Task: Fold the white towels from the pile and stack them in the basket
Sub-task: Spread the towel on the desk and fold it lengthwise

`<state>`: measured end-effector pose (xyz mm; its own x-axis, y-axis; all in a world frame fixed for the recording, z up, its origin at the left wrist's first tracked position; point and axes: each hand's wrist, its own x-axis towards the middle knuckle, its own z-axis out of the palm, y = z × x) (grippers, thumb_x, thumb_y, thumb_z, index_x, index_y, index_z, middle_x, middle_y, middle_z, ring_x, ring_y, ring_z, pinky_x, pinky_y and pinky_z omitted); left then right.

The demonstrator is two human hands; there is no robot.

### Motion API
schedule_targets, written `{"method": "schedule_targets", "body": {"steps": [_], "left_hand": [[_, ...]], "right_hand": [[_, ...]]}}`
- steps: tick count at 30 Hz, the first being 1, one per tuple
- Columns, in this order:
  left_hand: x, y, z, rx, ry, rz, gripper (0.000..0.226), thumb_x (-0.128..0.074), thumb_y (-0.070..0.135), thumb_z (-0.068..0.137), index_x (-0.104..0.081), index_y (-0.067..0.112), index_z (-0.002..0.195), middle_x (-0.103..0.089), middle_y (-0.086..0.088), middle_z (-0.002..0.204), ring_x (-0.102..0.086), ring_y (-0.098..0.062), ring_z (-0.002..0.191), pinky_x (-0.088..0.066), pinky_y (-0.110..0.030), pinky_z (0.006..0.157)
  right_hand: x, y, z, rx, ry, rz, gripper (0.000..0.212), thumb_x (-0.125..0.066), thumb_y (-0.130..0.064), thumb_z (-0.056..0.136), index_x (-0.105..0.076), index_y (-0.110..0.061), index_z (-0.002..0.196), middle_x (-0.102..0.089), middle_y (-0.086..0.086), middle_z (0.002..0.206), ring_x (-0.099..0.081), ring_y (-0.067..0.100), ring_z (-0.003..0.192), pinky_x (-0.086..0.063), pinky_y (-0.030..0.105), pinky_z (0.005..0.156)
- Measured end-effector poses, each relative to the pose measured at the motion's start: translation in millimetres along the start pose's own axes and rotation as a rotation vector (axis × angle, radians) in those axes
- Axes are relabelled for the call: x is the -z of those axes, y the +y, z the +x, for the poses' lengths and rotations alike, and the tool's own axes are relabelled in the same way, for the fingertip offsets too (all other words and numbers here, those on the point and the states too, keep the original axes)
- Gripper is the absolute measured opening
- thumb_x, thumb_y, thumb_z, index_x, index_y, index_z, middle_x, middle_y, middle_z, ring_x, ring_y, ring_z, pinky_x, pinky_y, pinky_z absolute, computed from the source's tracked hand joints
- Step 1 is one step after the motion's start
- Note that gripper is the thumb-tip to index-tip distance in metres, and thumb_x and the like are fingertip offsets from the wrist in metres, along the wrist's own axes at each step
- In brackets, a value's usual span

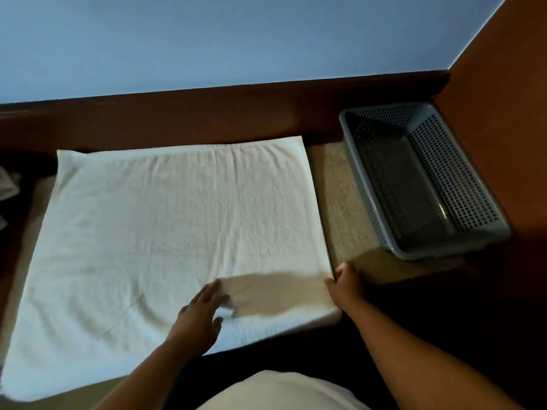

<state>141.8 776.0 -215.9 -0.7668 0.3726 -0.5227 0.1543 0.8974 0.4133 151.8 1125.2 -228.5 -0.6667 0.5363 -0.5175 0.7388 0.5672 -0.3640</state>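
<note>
1. White garment, on the person's torso; at the bottom edge, nearest the camera.
2. White towel, spread flat on the mat; left of the basket and apart from it.
3. Grey basket, perforated walls; stands right of the towel, beside the orange-brown wall.
4. Beige mat, under the towel; a strip shows between towel and basket.
5. Left hand, palm down on the towel near its front edge; fingers straight and slightly apart.
6. Right hand, at the towel's right edge near the front corner; thumb on top, fingers curled, pinching the edge.
7. Pale cloth, partly visible at the left frame edge.
</note>
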Motion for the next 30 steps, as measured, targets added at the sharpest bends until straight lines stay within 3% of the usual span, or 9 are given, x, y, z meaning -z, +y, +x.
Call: {"method": "schedule_targets", "body": {"steps": [3,7,10,11,14,20,25,30], "left_hand": [[-6,-4,-16,0.047,0.036,-0.039,0.050,-0.052,0.032,0.100,-0.041,0.036,0.149,-0.005,0.018,0.167,-0.008,-0.005,0.154,-0.030,-0.037,0.116],[-12,-27,-37,0.098,0.026,-0.016,0.056,-0.054,0.030,0.097,-0.038,0.035,0.151,-0.003,0.021,0.164,-0.014,-0.005,0.153,-0.021,-0.038,0.120],[-6,-61,-60,0.099,0.058,-0.004,0.070,-0.074,0.028,0.078,-0.048,0.034,0.143,-0.013,0.019,0.160,-0.041,-0.010,0.143,-0.038,-0.046,0.110],[-2,-77,-71,0.127,0.060,-0.002,0.072,-0.074,0.028,0.079,-0.046,0.034,0.145,-0.011,0.019,0.160,-0.041,-0.009,0.143,-0.037,-0.047,0.111],[10,-126,-96,0.289,0.123,-0.018,0.064,-0.047,0.033,0.101,-0.020,0.035,0.158,0.004,0.021,0.166,-0.010,-0.005,0.153,-0.010,-0.041,0.123],[35,-222,-138,0.516,0.160,-0.071,0.067,-0.040,0.039,0.103,-0.006,0.034,0.161,0.008,0.014,0.168,-0.001,-0.009,0.155,-0.009,-0.043,0.123],[50,-276,-147,0.632,0.279,-0.156,0.065,-0.040,0.047,0.102,-0.016,0.032,0.160,-0.001,0.008,0.169,-0.012,-0.019,0.154,-0.023,-0.045,0.119],[61,-302,-150,0.645,0.308,-0.293,0.059,-0.052,0.041,0.097,-0.035,0.029,0.153,-0.029,0.000,0.158,-0.034,-0.027,0.140,-0.039,-0.044,0.111]], "right_hand": [[-12,-6,-18,0.195,0.134,-0.212,0.037,-0.069,-0.010,0.071,-0.060,-0.014,0.106,-0.051,0.016,0.115,-0.053,0.042,0.098,-0.046,0.046,0.090],[-32,-33,-44,0.439,0.000,-0.422,0.042,-0.063,-0.020,0.076,-0.061,-0.023,0.118,-0.051,0.005,0.121,-0.053,0.032,0.109,-0.046,0.042,0.091],[-57,-56,-61,0.543,-0.078,-0.489,0.043,-0.059,-0.022,0.078,-0.059,-0.026,0.122,-0.050,0.001,0.124,-0.053,0.028,0.110,-0.048,0.040,0.089],[-69,-69,-70,0.572,-0.091,-0.491,0.043,-0.060,-0.021,0.077,-0.061,-0.026,0.119,-0.051,0.001,0.121,-0.054,0.029,0.108,-0.049,0.041,0.087],[-101,-107,-92,0.649,-0.125,-0.517,0.042,-0.062,-0.020,0.073,-0.062,-0.027,0.114,-0.051,0.001,0.119,-0.056,0.030,0.104,-0.052,0.041,0.083],[-156,-194,-133,0.837,-0.280,-0.653,0.048,-0.053,-0.027,0.086,-0.048,-0.029,0.134,-0.037,-0.002,0.140,-0.045,0.025,0.122,-0.047,0.036,0.095],[-205,-254,-165,0.941,-0.378,-0.701,0.058,-0.051,-0.031,0.089,-0.038,-0.029,0.146,-0.030,-0.005,0.144,-0.040,0.024,0.126,-0.042,0.032,0.100],[-244,-307,-195,1.092,-0.483,-0.819,0.065,-0.050,-0.032,0.092,-0.026,-0.030,0.153,-0.019,-0.003,0.157,-0.029,0.027,0.138,-0.037,0.039,0.106]]}}
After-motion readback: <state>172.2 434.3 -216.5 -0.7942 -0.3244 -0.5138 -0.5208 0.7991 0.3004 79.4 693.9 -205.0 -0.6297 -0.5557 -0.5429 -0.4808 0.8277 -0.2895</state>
